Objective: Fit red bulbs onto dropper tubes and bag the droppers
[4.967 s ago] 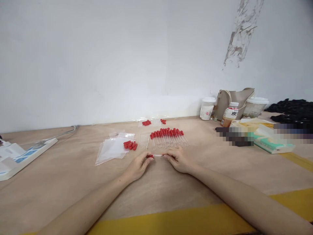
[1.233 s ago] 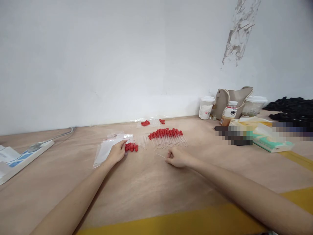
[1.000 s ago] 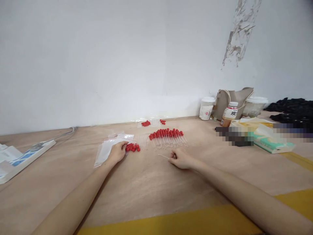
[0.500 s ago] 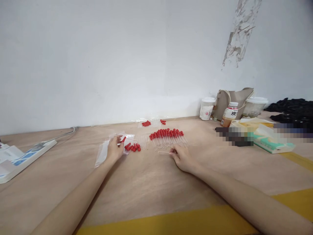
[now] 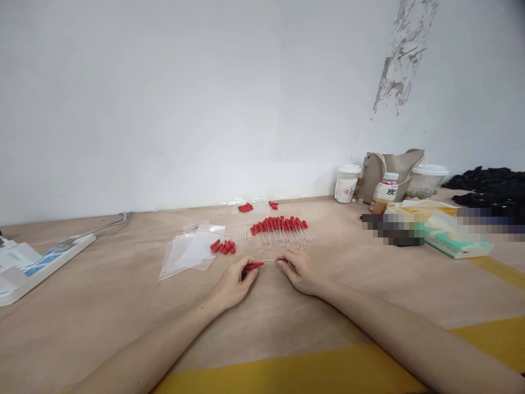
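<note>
Low in the middle of the head view, just above or on the bare stretch of the counter [image 5: 229,339], a red bulb [image 5: 256,266] and a clear tube [image 5: 269,260] lie almost end to end between the two hands. The left hand [image 5: 234,282] pinches the bulb between thumb and fingers, its narrow end poking out to the right and slightly up. The right hand [image 5: 301,272] pinches the tube's right end between thumb and fingertips, leaving the rest sticking out to the left.

The relation that counts is the line between these two ends. The tube's long axis runs nearly level across the view; the bulb's is tilted a little against it, and its tip sits slightly lower in the view than the tube. Whether the ends touch or merely overlap is too fine to tell.

Beyond the hands, loose red bulbs [image 5: 223,247] lie nearer the left hand, with loose tubes [image 5: 241,238] just right of them. A row of bulb-topped tubes [image 5: 279,232] fans out nearer the right hand, red ends toward the wall [image 5: 164,104].
</note>
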Demonstrator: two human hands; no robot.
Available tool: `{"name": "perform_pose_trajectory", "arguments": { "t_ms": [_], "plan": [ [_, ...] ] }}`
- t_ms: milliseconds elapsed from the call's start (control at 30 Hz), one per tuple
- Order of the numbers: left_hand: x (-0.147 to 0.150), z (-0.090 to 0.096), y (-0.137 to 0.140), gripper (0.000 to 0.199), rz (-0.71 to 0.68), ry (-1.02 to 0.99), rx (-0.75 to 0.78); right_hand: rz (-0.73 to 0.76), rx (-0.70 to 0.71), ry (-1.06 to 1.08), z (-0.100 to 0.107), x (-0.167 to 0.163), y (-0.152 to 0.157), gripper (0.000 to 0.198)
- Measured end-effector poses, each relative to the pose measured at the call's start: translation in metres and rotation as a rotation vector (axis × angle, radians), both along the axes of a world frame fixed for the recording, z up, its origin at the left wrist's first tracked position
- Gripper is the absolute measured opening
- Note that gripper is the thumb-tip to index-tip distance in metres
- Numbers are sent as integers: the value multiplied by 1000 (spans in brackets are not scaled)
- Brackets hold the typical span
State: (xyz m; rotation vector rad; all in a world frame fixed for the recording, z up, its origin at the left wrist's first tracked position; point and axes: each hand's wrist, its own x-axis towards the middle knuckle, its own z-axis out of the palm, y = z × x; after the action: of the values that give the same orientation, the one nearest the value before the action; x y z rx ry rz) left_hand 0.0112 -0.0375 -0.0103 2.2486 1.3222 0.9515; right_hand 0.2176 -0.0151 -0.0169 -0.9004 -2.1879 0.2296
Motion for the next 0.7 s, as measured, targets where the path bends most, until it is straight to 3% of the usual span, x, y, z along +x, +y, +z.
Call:
{"name": "perform_pose_trajectory", "arguments": {
  "t_ms": [700],
  "plan": [
    [-4,-2,6,21,-40,-101,-4,-9,-56,-15,2,-2,-1,19]
  ]
}}
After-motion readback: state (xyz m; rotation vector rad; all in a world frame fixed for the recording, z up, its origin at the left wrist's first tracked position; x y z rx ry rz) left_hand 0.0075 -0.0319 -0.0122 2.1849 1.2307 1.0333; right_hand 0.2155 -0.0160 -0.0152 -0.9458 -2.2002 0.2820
